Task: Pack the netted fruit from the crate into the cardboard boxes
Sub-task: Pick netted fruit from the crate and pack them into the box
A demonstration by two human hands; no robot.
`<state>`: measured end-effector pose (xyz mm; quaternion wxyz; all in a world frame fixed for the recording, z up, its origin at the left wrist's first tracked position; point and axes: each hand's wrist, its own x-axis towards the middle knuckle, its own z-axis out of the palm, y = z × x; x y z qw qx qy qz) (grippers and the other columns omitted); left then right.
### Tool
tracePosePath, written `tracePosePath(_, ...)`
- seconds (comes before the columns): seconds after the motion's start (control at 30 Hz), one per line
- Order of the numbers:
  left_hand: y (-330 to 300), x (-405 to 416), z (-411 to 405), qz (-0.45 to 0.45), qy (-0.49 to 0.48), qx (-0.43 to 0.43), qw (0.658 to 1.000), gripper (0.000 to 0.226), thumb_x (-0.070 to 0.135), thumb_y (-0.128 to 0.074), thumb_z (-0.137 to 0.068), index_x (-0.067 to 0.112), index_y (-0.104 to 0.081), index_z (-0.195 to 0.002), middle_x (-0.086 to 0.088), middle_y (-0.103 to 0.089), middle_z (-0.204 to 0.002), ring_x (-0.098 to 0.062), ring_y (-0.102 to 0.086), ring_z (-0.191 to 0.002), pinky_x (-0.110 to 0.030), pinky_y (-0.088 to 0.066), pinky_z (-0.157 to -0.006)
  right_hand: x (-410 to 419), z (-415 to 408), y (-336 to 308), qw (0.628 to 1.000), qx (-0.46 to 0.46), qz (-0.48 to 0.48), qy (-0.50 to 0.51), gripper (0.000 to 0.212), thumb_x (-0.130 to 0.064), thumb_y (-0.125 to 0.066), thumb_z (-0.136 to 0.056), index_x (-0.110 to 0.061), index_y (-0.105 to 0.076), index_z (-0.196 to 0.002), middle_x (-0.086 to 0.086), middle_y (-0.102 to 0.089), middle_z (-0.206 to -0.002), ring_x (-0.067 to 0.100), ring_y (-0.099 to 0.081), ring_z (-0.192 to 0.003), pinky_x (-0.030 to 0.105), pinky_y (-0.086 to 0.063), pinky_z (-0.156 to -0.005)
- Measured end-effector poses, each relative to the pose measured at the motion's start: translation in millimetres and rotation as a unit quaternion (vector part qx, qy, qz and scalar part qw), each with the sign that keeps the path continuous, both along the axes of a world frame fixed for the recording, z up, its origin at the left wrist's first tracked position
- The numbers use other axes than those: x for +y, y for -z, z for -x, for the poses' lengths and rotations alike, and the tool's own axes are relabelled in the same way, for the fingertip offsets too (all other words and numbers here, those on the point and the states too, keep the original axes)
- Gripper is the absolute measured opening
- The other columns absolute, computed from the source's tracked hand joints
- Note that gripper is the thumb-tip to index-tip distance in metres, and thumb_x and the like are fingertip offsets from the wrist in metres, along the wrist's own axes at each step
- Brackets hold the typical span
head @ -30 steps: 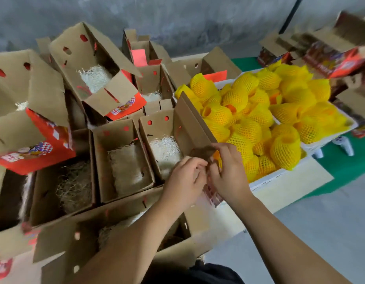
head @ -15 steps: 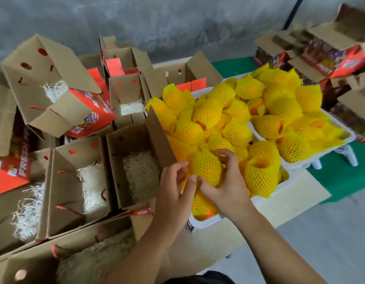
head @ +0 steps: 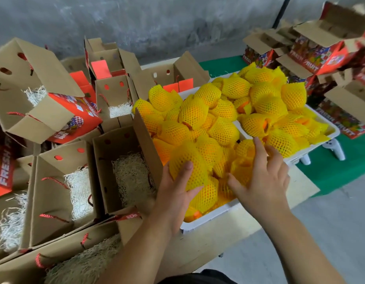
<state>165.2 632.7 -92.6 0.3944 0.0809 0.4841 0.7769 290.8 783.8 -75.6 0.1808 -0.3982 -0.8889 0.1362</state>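
Since a moment ago, a netted fruit [head: 186,169] has been gripped by the left hand [head: 173,193]; the right hand [head: 263,181], fingers spread, rests on the crate's [head: 210,219] pile. Boxing can follow.

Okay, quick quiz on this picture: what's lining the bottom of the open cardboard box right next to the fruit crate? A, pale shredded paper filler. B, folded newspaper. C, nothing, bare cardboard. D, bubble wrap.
A: the open cardboard box beside the white crate has a nest of pale shredded paper filler on its floor, and no fruit in it yet.
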Motion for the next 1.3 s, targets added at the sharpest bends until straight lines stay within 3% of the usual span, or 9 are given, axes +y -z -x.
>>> tracePosePath(0.1,5.8,-4.7,-3.7,0.016,0.007,0.004,1.000,0.076,0.053,-0.081,-0.081,0.041,-0.046,-0.147,0.016,-0.063,-0.138,-0.015,-0.067,-0.121,-0.050,-0.057,-0.099,19.2,-13.5,22.4,0.985,-0.149,0.091,0.011,0.102,-0.048,-0.081,-0.077,-0.026,-0.022,-0.157,0.012,-0.037,-0.147,0.043,-0.041,-0.133,0.053,-0.044,-0.099)
tracePosePath(0.2,9.9,-12.6,-7.2,0.023,0.020,0.033,0.999,0.083,0.052,-0.086,-0.074,0.044,-0.047,-0.147,0.008,-0.054,-0.149,-0.021,-0.063,-0.129,-0.048,-0.058,-0.095,14.3,-15.6,36.0,0.996,-0.028,0.090,-0.008,0.092,-0.025,-0.087,-0.069,-0.023,-0.039,-0.147,0.014,-0.042,-0.138,0.046,-0.047,-0.122,0.052,-0.047,-0.093)
tracePosePath(0.33,14.3,-31.4,-8.0,0.009,0.042,0.056,0.997,0.075,0.045,-0.084,-0.080,0.044,-0.047,-0.145,0.004,-0.059,-0.145,-0.025,-0.062,-0.130,-0.053,-0.057,-0.096,-11.8,-15.3,42.6,0.994,0.097,0.055,0.018,0.087,-0.007,-0.086,-0.068,-0.023,-0.041,-0.141,0.013,-0.014,-0.160,0.050,-0.036,-0.139,0.053,-0.046,-0.101)
tracePosePath(0.47,12.5,-57.4,-5.0,-0.004,0.035,0.035,0.999,0.072,0.039,-0.084,-0.078,0.043,-0.051,-0.142,0.002,-0.062,-0.140,-0.027,-0.066,-0.124,-0.050,-0.060,-0.088,-40.1,-13.7,29.1,0.979,0.184,0.088,0.006,0.094,-0.016,-0.085,-0.071,-0.023,-0.033,-0.149,0.010,-0.042,-0.143,0.036,-0.043,-0.127,0.046,-0.041,-0.098)
tracePosePath(0.57,10.3,-86.4,2.3,0.008,0.045,0.052,0.998,0.074,0.044,-0.087,-0.078,0.046,-0.050,-0.142,0.000,-0.061,-0.141,-0.029,-0.066,-0.124,-0.051,-0.061,-0.086,-85.1,-1.7,9.4,0.940,0.278,0.192,-0.050,0.099,-0.035,-0.086,-0.070,-0.035,-0.028,-0.150,-0.013,-0.047,-0.139,0.015,-0.054,-0.126,0.032,-0.049,-0.096)
tracePosePath(0.7,15.1,-136.6,18.5,0.011,0.042,0.084,0.995,0.080,0.044,-0.087,-0.082,0.046,-0.042,-0.148,-0.005,-0.061,-0.142,-0.035,-0.065,-0.124,-0.064,-0.056,-0.090,-149.2,28.9,-2.8,0.888,0.306,0.315,-0.137,0.077,-0.030,-0.091,-0.074,-0.030,-0.050,-0.139,-0.013,-0.065,-0.123,0.005,-0.063,-0.115,0.021,-0.053,-0.087)
tracePosePath(1.0,35.6,-295.2,51.0,0.068,-0.002,0.067,0.995,0.093,0.048,-0.094,-0.070,0.050,-0.041,-0.146,-0.004,-0.063,-0.134,-0.030,-0.069,-0.117,-0.043,-0.058,-0.077,-280.9,75.4,10.3,0.836,0.230,0.453,-0.206,0.082,-0.034,-0.091,-0.070,-0.034,-0.043,-0.136,0.002,-0.060,-0.125,0.009,-0.064,-0.111,0.028,-0.056,-0.089)
tracePosePath(1.17,55.2,-356.3,46.6,0.111,-0.057,-0.002,0.992,0.090,0.040,-0.096,-0.062,0.049,-0.050,-0.138,-0.004,-0.061,-0.134,-0.024,-0.071,-0.112,-0.042,-0.061,-0.076,-330.3,89.9,41.1,0.846,0.179,0.451,-0.223,0.085,-0.015,-0.093,-0.072,-0.029,-0.043,-0.140,-0.013,-0.052,-0.125,-0.012,-0.055,-0.108,0.011,-0.048,-0.085)
tracePosePath(1.3,66.7,-374.8,42.3,0.165,-0.085,-0.068,0.980,0.074,0.032,-0.092,-0.068,0.047,-0.054,-0.131,-0.001,-0.062,-0.134,-0.018,-0.074,-0.104,-0.034,-0.062,-0.070,-342.0,99.9,62.9,0.795,0.080,0.565,-0.208,0.069,-0.011,-0.088,-0.079,-0.025,-0.052,-0.136,0.009,-0.067,-0.112,0.016,-0.067,-0.089,0.041,-0.059,-0.075)
